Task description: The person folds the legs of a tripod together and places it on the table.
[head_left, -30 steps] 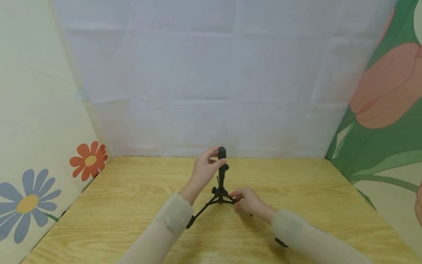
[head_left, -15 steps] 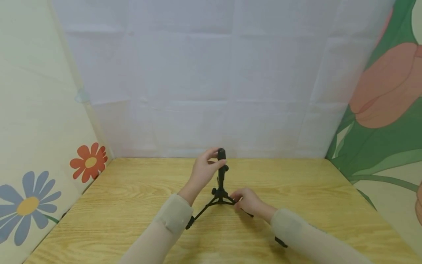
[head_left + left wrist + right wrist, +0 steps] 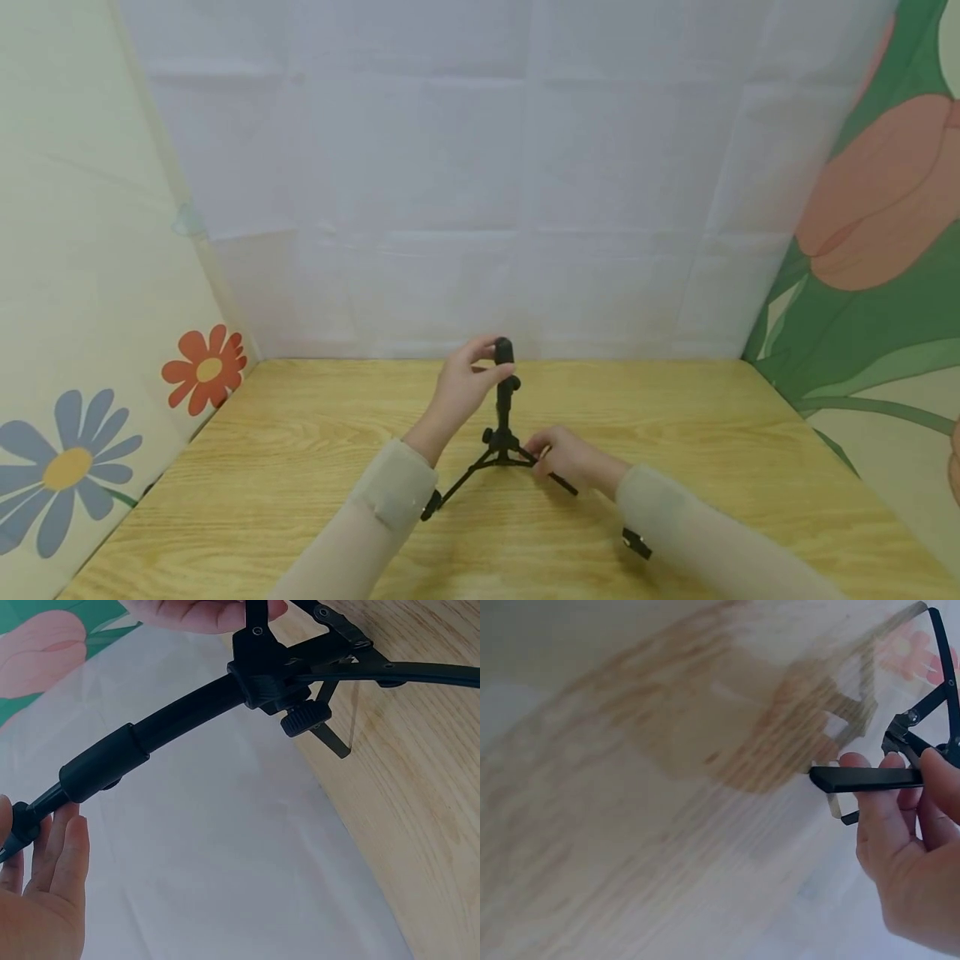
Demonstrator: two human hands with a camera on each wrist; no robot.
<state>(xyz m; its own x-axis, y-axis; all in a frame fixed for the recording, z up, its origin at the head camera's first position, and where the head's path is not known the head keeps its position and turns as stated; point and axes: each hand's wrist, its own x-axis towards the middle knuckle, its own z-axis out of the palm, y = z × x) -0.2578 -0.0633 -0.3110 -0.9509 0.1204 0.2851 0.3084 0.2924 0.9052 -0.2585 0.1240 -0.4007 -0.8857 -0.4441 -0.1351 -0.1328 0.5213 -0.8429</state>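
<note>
A black folding tripod stand (image 3: 503, 408) stands upright on the table with its legs spread. My left hand (image 3: 459, 393) holds the top of its pole between thumb and fingers; in the left wrist view, the left hand (image 3: 56, 889) has its fingers along the pole (image 3: 187, 716) near its end. The right hand (image 3: 566, 458) pinches one leg (image 3: 564, 483) near the base. In the right wrist view, that flat leg (image 3: 870, 778) lies between the thumb and fingers of the right hand (image 3: 915, 862), its end sticking out past the fingertips. A ridged knob (image 3: 306, 718) sits by the leg hub.
The wood-grain table (image 3: 300, 467) meets a white cloth backdrop (image 3: 420, 208) at its back edge. Flower-patterned panels stand at the left (image 3: 90, 283) and right (image 3: 870, 350). A small dark device (image 3: 637, 543) shows beneath the right forearm.
The right hand has shifted slightly, and more of the tripod leg shows beyond its fingers. The left hand keeps its place at the top of the pole.
</note>
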